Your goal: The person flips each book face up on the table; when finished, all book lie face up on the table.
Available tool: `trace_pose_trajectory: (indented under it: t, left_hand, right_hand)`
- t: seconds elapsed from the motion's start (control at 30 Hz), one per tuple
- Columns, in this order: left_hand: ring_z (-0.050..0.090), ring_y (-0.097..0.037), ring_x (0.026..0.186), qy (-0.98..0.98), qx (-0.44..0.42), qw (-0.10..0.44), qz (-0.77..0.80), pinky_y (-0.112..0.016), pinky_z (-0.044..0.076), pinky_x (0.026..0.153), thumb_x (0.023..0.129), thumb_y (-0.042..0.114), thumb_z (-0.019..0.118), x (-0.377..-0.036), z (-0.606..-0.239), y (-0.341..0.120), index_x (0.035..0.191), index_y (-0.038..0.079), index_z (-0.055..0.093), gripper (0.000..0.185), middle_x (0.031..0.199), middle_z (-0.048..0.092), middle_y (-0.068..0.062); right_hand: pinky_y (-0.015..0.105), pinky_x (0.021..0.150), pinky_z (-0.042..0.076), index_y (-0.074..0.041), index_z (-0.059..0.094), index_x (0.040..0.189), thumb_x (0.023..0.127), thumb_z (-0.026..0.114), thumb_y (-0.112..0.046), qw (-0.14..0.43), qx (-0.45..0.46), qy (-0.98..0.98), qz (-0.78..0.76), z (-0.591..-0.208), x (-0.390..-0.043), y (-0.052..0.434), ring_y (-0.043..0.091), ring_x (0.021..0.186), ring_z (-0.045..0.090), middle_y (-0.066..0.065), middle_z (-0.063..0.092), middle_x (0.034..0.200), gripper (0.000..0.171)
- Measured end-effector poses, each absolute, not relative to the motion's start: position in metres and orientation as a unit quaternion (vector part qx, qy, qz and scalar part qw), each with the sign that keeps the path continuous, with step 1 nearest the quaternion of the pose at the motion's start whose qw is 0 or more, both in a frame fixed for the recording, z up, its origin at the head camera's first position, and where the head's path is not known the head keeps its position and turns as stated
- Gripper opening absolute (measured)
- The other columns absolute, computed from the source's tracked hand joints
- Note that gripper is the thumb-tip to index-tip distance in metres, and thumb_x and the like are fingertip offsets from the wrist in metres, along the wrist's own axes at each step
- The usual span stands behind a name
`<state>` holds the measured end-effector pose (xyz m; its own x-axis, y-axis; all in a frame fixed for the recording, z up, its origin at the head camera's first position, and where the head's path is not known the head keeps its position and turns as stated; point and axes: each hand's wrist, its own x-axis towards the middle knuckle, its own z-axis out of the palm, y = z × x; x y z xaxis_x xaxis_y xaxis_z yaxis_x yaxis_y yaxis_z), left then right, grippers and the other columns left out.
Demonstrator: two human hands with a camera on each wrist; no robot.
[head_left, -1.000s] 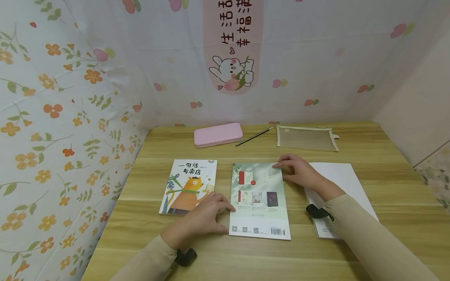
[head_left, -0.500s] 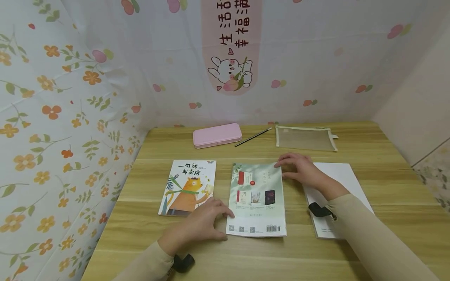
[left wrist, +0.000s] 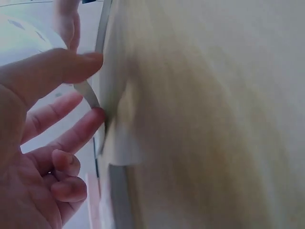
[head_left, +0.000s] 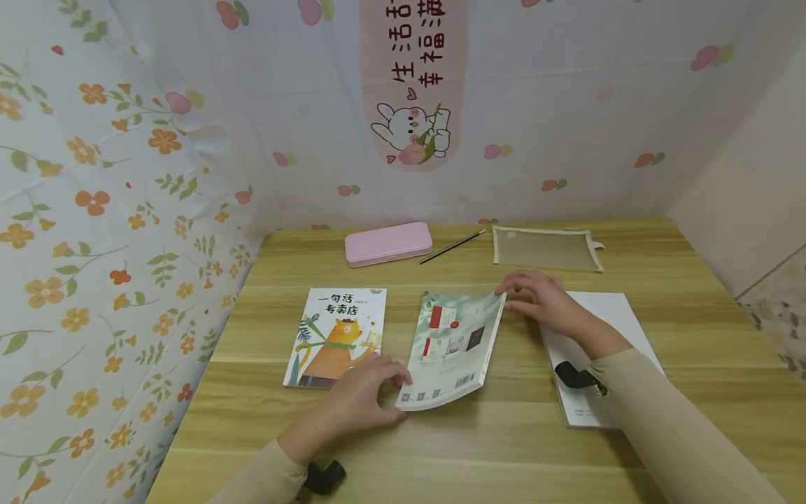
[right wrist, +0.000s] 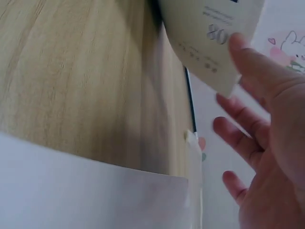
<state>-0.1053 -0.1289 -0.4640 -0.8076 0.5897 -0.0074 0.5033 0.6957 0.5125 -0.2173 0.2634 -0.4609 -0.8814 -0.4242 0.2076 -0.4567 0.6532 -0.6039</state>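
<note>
A green-and-white paperback book (head_left: 450,350), back cover up with a barcode, is tilted and bowed, its right side raised off the table. My right hand (head_left: 544,301) pinches its upper right corner. In the right wrist view, the thumb (right wrist: 252,62) lies on a printed page side of the book (right wrist: 209,43), other fingers spread behind. My left hand (head_left: 362,395) holds the lower left edge between thumb and fingers. From the left wrist, the book's edge (left wrist: 87,94) shows between thumb (left wrist: 57,69) and fingertips. A picture book with an orange cat (head_left: 340,339) lies left of it.
A white book (head_left: 604,315) lies under my right forearm. Along the back of the wooden table (head_left: 491,455) are a pink pencil case (head_left: 388,243), a dark pencil (head_left: 452,247) and a mesh zip pouch (head_left: 546,249). Patterned cloth (head_left: 252,105) hangs behind and at the left.
The green book's right side has risen from the table, tilting up toward the right hand, and its lower edge has bowed. The right hand has lifted a little; the left stays near its place.
</note>
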Motion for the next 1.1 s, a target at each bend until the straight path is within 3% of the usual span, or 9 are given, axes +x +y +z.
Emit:
trace_pose_trajectory:
  t: [0.07,0.13,0.23,0.3,0.43,0.63,0.83,1.0,1.1]
  left_hand:
    - [0.056,-0.009,0.096,0.916,0.293,0.077,0.262,-0.03,0.05,0.094,0.076,0.031,0.09,-0.105,-0.462,-0.131,0.106,0.029,0.071,0.035,0.106,0.069,0.018]
    - [0.058,-0.011,0.092,0.915,0.287,0.068,0.274,-0.03,0.051,0.09,0.078,0.027,0.088,-0.105,-0.458,-0.134,0.104,0.029,0.073,0.03,0.106,0.07,0.019]
    - [0.058,-0.014,0.085,0.91,0.288,0.04,0.295,-0.026,0.051,0.081,0.077,0.017,0.085,-0.108,-0.452,-0.138,0.098,0.027,0.073,0.025,0.1,0.072,0.016]
    - [0.055,-0.017,0.079,0.906,0.291,0.009,0.308,-0.021,0.044,0.067,0.075,0.012,0.084,-0.11,-0.449,-0.141,0.095,0.027,0.074,0.026,0.096,0.073,0.014]
    - [0.053,-0.02,0.074,0.888,0.305,-0.073,0.337,-0.019,0.04,0.063,0.073,0.006,0.084,-0.114,-0.444,-0.147,0.093,0.024,0.075,0.029,0.093,0.075,0.011]
    - [0.053,-0.013,0.077,0.85,0.322,-0.177,0.376,-0.021,0.039,0.064,0.075,0.002,0.083,-0.119,-0.444,-0.15,0.093,0.022,0.074,0.028,0.097,0.075,0.009]
    - [0.057,-0.013,0.083,0.81,0.319,-0.25,0.425,-0.025,0.042,0.061,0.074,-0.004,0.08,-0.123,-0.444,-0.15,0.092,0.017,0.077,0.028,0.097,0.076,0.002]
    - [0.06,-0.015,0.082,0.786,0.318,-0.279,0.451,-0.024,0.04,0.06,0.075,-0.004,0.08,-0.124,-0.438,-0.15,0.094,0.015,0.078,0.027,0.095,0.077,-0.002]
    - [0.055,-0.013,0.074,0.771,0.322,-0.306,0.456,-0.025,0.038,0.058,0.076,-0.002,0.08,-0.125,-0.435,-0.15,0.094,0.013,0.078,0.023,0.091,0.077,-0.003]
  right_hand:
    - [0.056,0.101,0.043,-0.019,0.076,0.112,0.09,0.08,-0.013,0.04,0.242,-0.901,0.358,-0.46,-0.217,0.264,0.03,0.117,0.061,0.006,0.068,0.122,0.024]
    - [0.051,0.097,0.051,-0.019,0.076,0.112,0.089,0.081,-0.009,0.054,0.239,-0.891,0.383,-0.459,-0.217,0.265,0.023,0.115,0.06,0.004,0.068,0.121,0.025]
    - [0.041,0.098,0.048,-0.019,0.076,0.112,0.089,0.08,-0.007,0.072,0.227,-0.877,0.416,-0.456,-0.216,0.266,0.013,0.116,0.056,0.004,0.068,0.122,0.026]
    - [0.036,0.097,0.045,-0.018,0.076,0.111,0.089,0.08,-0.006,0.082,0.222,-0.871,0.43,-0.454,-0.215,0.267,0.009,0.115,0.054,0.006,0.068,0.123,0.025]
    - [0.026,0.099,0.04,-0.016,0.075,0.11,0.091,0.077,-0.005,0.092,0.205,-0.869,0.441,-0.449,-0.214,0.268,0.002,0.117,0.051,0.006,0.066,0.126,0.022]
    - [0.029,0.105,0.039,-0.016,0.075,0.109,0.093,0.074,-0.002,0.095,0.2,-0.868,0.444,-0.445,-0.213,0.27,-0.002,0.125,0.048,0.011,0.065,0.128,0.021]
    - [0.02,0.111,0.032,-0.016,0.075,0.11,0.093,0.074,-0.001,0.095,0.205,-0.86,0.457,-0.443,-0.212,0.271,-0.004,0.125,0.048,0.007,0.066,0.128,0.022]
    - [0.036,0.115,0.032,-0.011,0.073,0.11,0.093,0.073,0.0,0.092,0.204,-0.846,0.484,-0.438,-0.211,0.269,-0.003,0.124,0.052,0.014,0.067,0.123,0.02]
    - [0.034,0.113,0.033,-0.008,0.073,0.109,0.094,0.072,0.0,0.096,0.199,-0.84,0.496,-0.434,-0.21,0.269,-0.001,0.122,0.054,0.013,0.067,0.12,0.017]
